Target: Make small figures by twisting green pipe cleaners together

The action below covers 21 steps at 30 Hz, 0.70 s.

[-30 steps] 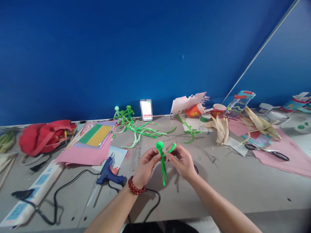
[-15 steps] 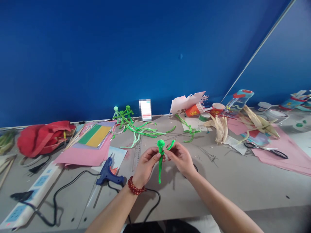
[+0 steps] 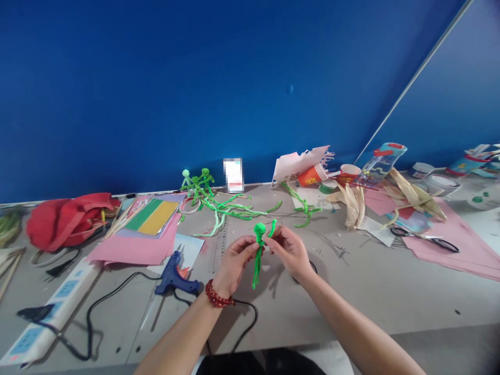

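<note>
Between my hands, above the table, is a bright green pipe cleaner figure (image 3: pixel 259 229) with a coiled round head and strands hanging down. My left hand (image 3: pixel 239 260) pinches it just below the head, thumb in front. My right hand (image 3: pixel 288 252) is closed on a short green strand that sticks up to the right of the head; its fingertips touch the figure's middle. Several finished-looking green pipe cleaner figures (image 3: pixel 203 179) stand against the blue wall. Loose green pipe cleaners (image 3: pixel 242 211) lie in front of them.
A blue glue gun (image 3: pixel 175 278) with a black cord lies left of my hands, near a white power strip (image 3: pixel 50 312). Coloured sheets (image 3: pixel 136 247) and a red bag (image 3: pixel 70 221) are further left. Scissors (image 3: pixel 425 239), paper cups (image 3: pixel 310 176) and dried husks (image 3: pixel 351 205) lie right.
The strand in my right hand has tilted more upright and closer to the head. The hanging strands have swung slightly left and now show as two. Both hands stay in nearly the same place.
</note>
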Available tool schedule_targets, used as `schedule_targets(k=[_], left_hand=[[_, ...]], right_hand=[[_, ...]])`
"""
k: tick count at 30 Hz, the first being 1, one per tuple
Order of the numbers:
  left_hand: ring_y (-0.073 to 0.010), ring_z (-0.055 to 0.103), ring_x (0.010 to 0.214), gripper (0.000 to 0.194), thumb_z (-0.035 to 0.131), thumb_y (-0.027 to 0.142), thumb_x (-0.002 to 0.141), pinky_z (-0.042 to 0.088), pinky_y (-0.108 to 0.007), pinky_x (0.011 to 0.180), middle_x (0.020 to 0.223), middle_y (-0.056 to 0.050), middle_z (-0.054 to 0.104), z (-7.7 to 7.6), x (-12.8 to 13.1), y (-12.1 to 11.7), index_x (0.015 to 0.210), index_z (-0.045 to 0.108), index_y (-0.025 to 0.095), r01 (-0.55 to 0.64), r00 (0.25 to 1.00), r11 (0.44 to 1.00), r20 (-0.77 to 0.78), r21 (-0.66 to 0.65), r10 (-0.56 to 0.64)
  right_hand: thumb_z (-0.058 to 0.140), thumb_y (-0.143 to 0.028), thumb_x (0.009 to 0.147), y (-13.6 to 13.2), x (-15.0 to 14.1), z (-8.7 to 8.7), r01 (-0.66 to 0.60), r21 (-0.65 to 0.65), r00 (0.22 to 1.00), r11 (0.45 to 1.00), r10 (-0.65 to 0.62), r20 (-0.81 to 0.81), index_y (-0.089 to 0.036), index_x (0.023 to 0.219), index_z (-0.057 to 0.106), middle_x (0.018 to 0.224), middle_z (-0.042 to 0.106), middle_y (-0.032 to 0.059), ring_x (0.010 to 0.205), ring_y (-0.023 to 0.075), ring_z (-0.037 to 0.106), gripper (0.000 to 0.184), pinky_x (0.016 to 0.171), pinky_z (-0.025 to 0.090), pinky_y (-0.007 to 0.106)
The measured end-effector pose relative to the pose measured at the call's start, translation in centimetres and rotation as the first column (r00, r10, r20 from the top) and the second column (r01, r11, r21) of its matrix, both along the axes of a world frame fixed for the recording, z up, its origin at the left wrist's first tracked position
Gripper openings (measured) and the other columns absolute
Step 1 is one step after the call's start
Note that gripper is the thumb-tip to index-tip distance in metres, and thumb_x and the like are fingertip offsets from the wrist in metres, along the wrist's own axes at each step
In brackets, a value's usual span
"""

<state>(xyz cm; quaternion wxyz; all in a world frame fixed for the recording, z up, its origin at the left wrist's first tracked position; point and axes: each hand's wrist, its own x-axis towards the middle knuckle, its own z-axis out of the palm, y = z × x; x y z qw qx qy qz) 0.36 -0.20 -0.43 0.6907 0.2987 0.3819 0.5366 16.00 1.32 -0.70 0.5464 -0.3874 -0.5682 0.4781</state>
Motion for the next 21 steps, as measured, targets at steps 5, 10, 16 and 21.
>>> schedule_targets(k=[5,10,16,21], left_hand=[[-0.008,0.06,0.063,0.031,0.09,0.027,0.059,0.046,-0.02,0.062,0.074,0.002,0.068,-0.14,-0.05,-0.03,0.08,0.071,0.015,0.003,1.0,1.0,0.0,0.008,-0.003],[-0.0089,0.062,0.063,0.032,0.09,0.03,0.06,0.047,-0.021,0.065,0.071,0.002,0.068,-0.14,-0.12,-0.01,0.079,0.07,0.015,0.001,1.0,1.0,0.008,-0.013,-0.001],[-0.0111,0.065,0.066,0.03,0.09,0.03,0.06,0.048,-0.022,0.068,0.07,0.001,0.07,0.2,-0.25,-0.21,0.077,0.07,0.016,0.044,0.998,0.999,0.046,0.008,-0.044],[-0.0119,0.066,0.067,0.027,0.09,0.028,0.061,0.048,-0.023,0.069,0.071,0.001,0.071,0.29,-0.26,-0.32,0.076,0.07,0.016,0.055,0.997,0.998,0.044,0.029,-0.057]], right_hand=[[0.067,-0.04,0.084,-0.05,-0.09,0.04,0.01,0.028,1.0,1.0,-0.01,0.011,-0.019,0.074,0.057,0.065,0.055,-0.0022,0.057,0.0109,0.052,0.025,0.051,0.046,0.021],[0.068,-0.039,0.084,-0.14,-0.18,0.31,-0.002,0.025,1.0,1.0,0.001,0.009,-0.02,0.074,0.058,0.066,0.055,-0.0018,0.056,0.0114,0.052,0.025,0.053,0.047,0.023],[0.069,-0.043,0.082,-0.24,0.0,0.55,-0.032,-0.058,0.999,0.998,0.03,-0.04,-0.019,0.072,0.058,0.063,0.053,-0.0021,0.057,0.0122,0.05,0.028,0.053,0.046,0.023],[0.069,-0.044,0.081,-0.27,0.08,0.7,-0.055,-0.076,0.997,0.996,0.051,-0.057,-0.019,0.072,0.058,0.063,0.053,-0.0021,0.057,0.0125,0.051,0.028,0.054,0.046,0.024]])
